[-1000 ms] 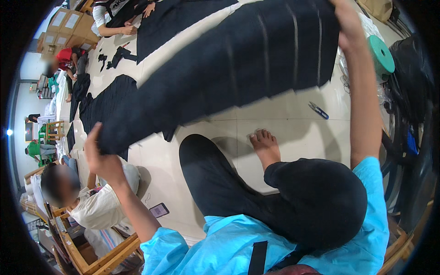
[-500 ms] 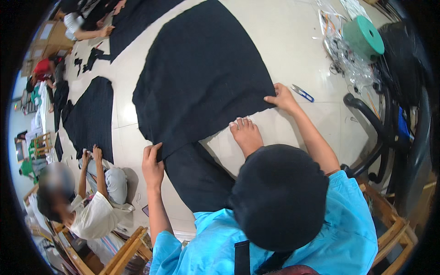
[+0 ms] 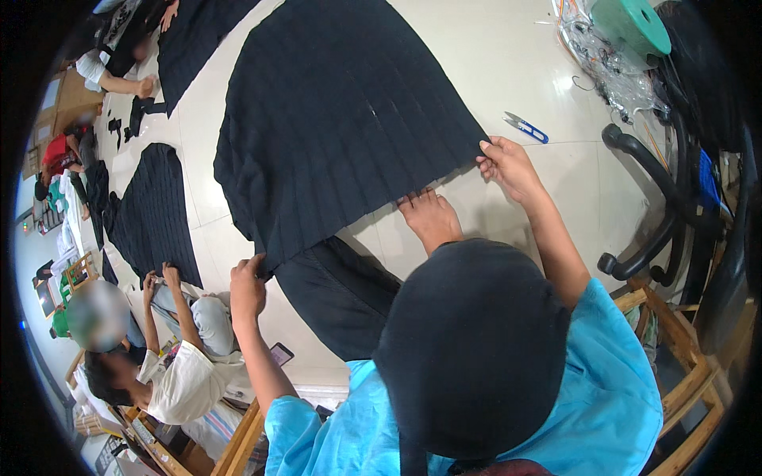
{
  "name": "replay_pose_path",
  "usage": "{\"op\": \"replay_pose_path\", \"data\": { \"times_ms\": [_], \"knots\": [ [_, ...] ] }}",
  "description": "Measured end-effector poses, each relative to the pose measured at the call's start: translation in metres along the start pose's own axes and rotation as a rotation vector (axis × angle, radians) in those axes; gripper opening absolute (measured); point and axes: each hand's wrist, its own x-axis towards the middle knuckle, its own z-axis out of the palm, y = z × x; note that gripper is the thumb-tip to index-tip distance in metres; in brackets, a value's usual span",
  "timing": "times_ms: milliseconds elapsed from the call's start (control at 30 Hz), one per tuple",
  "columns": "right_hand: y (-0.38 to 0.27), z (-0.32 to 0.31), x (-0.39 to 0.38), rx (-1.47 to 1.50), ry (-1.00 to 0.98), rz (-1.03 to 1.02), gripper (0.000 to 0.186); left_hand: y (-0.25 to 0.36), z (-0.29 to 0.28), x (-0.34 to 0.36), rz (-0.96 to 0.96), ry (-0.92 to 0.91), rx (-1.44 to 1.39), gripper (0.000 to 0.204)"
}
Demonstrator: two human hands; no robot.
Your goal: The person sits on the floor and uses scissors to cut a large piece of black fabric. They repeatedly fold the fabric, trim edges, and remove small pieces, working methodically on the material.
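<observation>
Surface: floor (image 3: 500, 55), pale glossy tile, thin joint lines; carries all the cloth listed.

Principal item: black pleated cloth (image 3: 341, 111), one, spread over the floor in front of the person, broad and rounded in outline; near edge overlaps the trousered leg at left, pleats running toward that edge.

Hands: two, well apart. Left hand (image 3: 248, 282) pinched on the near left corner of the cloth; right hand (image 3: 508, 165) pinched on the near right corner. Bare foot (image 3: 429, 218) just beside the near edge, between them.

Floor, right: thread snips (image 3: 526, 127), blue handles, near the right hand; clear plastic bags (image 3: 607, 67), heaped; green roll (image 3: 631, 25) beside them; black curved legs (image 3: 647, 182) of a stand or chair.

Floor, left: second black cloth (image 3: 159, 214), pleated, near edge at the hands of a seated co-worker (image 3: 186, 381) in a cream shirt; phone (image 3: 280, 354), near the person's left forearm; black scraps (image 3: 143, 115); third black cloth (image 3: 194, 44), upper left.

Room: wooden frames (image 3: 242, 436) at lower left and lower right; person in red (image 3: 57, 151), far left; brown cartons (image 3: 75, 103), stacked behind.

Labels: pale rectangular sheets (image 3: 51, 91) on the cartons; markings too small to read. Phone screen likewise.
</observation>
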Motion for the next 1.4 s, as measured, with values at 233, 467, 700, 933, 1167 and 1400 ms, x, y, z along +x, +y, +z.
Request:
{"op": "replay_pose_path", "data": {
  "times_ms": [233, 467, 700, 933, 1167, 1400],
  "knots": [
    [-0.033, 0.026, -0.038, 0.002, -0.078, -0.032, 0.02, 0.225, 0.019, 0.043, 0.16, -0.424, -0.888, 0.041],
    [-0.043, 0.048, -0.052, -0.176, -0.091, -0.157, 0.015, 0.348, 0.104, 0.091, -0.473, -0.813, -2.243, 0.054],
    [-0.036, 0.045, -0.047, -0.277, -0.009, -0.171, 0.015, 0.352, 0.122, 0.105, -0.376, -0.572, -2.009, 0.033],
    [-0.026, 0.038, -0.034, -0.404, 0.018, -0.177, 0.014, 0.349, 0.112, 0.11, -0.328, -0.416, -1.761, 0.032],
    [-0.023, 0.045, -0.032, -0.395, -0.002, -0.174, 0.016, 0.341, 0.123, 0.118, -0.228, -0.463, -1.576, 0.034],
    [-0.015, 0.046, -0.032, -0.319, 0.083, -0.226, 0.022, 0.341, 0.121, 0.114, -0.164, -0.422, -1.611, 0.033]
  ]
}}
